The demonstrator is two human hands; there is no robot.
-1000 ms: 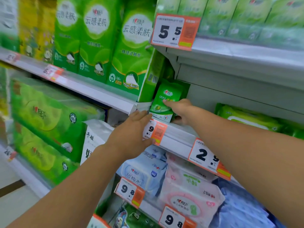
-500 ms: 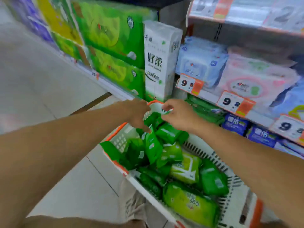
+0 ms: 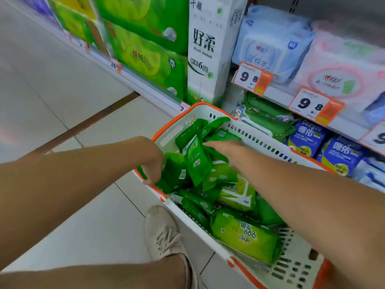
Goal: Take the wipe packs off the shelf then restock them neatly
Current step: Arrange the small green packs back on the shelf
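Observation:
A white basket with an orange rim (image 3: pixel 173 132) stands on the floor by the shelf, holding several green wipe packs. My left hand (image 3: pixel 153 163) reaches in at the basket's left rim, its fingers curled around the edge of a dark green wipe pack (image 3: pixel 177 174). My right hand (image 3: pixel 226 151) lies palm down over the pile with its fingers stretched out, touching the packs at the far end. A small green pack (image 3: pixel 196 161) stands tilted between the two hands. A larger light green pack (image 3: pixel 243 236) lies at the basket's near end.
The shelf (image 3: pixel 277 94) on the right carries blue and pink wipe packs behind 9.8 price tags (image 3: pixel 251 79), with green and blue packs lower down. Big green tissue bundles (image 3: pixel 145 57) and a tall white pack (image 3: pixel 208 49) stand beyond. My shoe (image 3: pixel 162 232) rests on the tiled floor left of the basket.
One second ago my hands were up at the shelf on a small green pack. The view then dropped to the basket, and both hands have now sunk lower among the packs.

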